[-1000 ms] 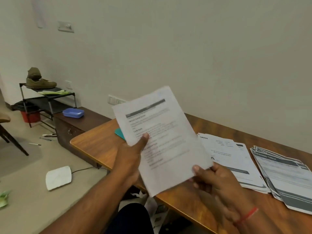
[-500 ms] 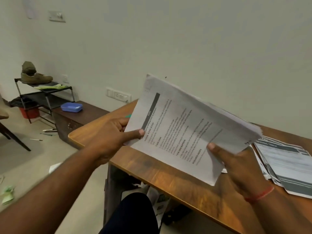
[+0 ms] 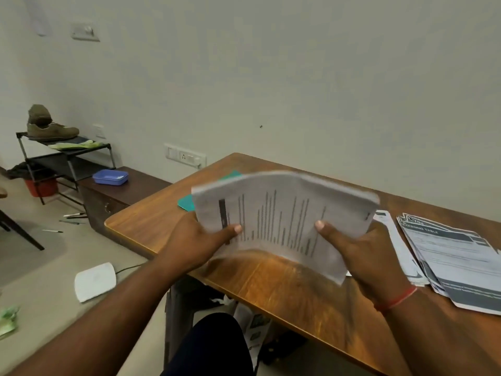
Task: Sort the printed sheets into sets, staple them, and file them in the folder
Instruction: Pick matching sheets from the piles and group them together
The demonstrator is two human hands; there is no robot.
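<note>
White printed paper stack [image 3: 279, 218] now landscape over brown wooden bench [image 3: 284, 291] — your left hand [image 3: 200, 240], right hand [image 3: 363, 251] pinch its ends, likely squaring it.

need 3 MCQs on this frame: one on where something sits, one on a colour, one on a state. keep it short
1. The blue tray sits on:
A. the table
B. the cabinet
C. the floor

2. The folder is:
A. teal
B. red
C. black

3. The stack is:
A. lying flat
B. filed in the folder
C. held in the air

Key:
1 B: it rests on the dark low top by the wall.
2 A: teal corners show behind the stack.
3 C: the left hand and right hand each grip an end, thumbs on the front.
</note>
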